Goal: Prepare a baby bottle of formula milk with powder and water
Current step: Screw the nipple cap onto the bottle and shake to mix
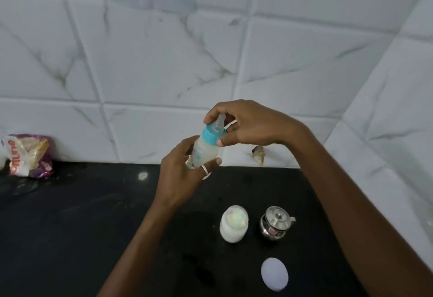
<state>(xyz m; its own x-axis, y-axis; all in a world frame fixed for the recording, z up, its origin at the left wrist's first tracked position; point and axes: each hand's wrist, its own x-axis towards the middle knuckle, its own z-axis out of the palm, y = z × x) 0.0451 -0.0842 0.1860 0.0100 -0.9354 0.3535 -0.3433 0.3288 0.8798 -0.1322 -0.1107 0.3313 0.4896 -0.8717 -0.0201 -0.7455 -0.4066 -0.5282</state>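
A small clear baby bottle point(203, 151) with whitish liquid inside is held tilted above the black counter point(93, 214). My left hand point(180, 174) grips its lower body from the left. My right hand point(248, 125) curls over the top, thumb and fingers round the blue collar point(210, 136) and the clear teat point(219, 123). An open jar of white powder point(233, 226) stands on the counter below, with a small steel lidded pot point(276, 225) to its right. A white round lid point(274, 274) lies nearer to me.
A crumpled purple and white packet point(30, 156) leans against the wall at the counter's left end. White marble-look tiles point(164, 62) form the back wall and meet a side wall on the right. A small chip shows in the tile point(258, 153) behind my right wrist.
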